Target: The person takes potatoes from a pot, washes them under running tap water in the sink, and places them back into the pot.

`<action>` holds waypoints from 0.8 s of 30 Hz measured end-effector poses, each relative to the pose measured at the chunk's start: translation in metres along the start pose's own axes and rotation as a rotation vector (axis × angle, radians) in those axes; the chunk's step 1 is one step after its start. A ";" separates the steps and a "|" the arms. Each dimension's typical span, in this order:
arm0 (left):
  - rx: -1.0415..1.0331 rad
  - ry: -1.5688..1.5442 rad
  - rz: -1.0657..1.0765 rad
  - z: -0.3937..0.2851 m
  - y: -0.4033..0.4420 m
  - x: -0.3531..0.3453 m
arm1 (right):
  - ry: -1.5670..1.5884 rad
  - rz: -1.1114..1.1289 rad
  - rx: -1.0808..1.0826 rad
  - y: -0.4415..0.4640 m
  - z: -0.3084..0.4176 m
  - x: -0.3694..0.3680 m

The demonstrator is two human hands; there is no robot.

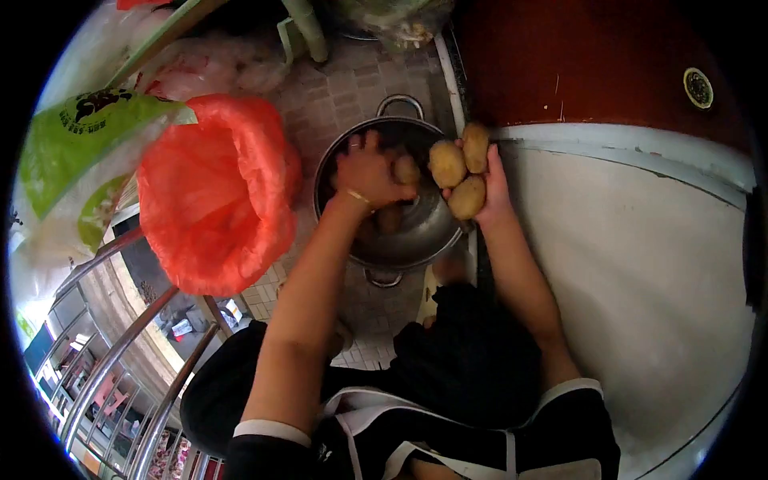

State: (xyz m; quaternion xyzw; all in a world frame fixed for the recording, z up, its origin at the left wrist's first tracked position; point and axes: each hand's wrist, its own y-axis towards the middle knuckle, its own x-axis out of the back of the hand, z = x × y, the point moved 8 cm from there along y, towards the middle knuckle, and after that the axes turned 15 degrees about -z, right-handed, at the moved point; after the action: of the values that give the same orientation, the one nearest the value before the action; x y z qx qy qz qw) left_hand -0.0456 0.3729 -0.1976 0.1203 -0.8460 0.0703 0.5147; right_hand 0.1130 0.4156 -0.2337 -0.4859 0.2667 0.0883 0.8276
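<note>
A round metal pot [424, 232] with two loop handles stands on the tiled floor, with a few potatoes [390, 219] inside. My left hand [372, 174] reaches down into the pot, fingers spread and bent over the potatoes; one potato [406, 170] lies against its thumb side. Over the pot's right rim, my right hand [492, 188] holds three yellow-brown potatoes [467, 198] together on its palm and fingers. Its fingers are partly hidden behind them.
A bin lined with a red plastic bag [216, 196] is left of the pot. Metal railings [120, 344] run along the lower left. Green and clear bags [80, 152] hang at the upper left. A white panel [632, 296] borders the right side.
</note>
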 end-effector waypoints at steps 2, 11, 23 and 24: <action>-0.081 0.101 0.160 -0.012 0.005 -0.014 | 0.002 -0.026 -0.001 0.000 0.001 0.002; -0.157 0.199 0.730 -0.004 0.003 -0.082 | -0.026 0.011 0.009 0.007 0.000 -0.002; 0.255 -0.050 0.427 0.005 -0.008 -0.057 | 0.091 -0.169 -0.023 -0.005 0.001 0.007; 0.353 -0.097 0.286 0.010 -0.011 -0.051 | 0.094 -0.182 -0.043 -0.012 -0.001 0.009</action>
State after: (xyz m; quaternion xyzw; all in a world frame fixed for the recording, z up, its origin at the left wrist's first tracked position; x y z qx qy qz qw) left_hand -0.0287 0.3663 -0.2473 0.0906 -0.8528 0.2833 0.4292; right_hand 0.1249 0.4080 -0.2296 -0.5293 0.2581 -0.0046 0.8082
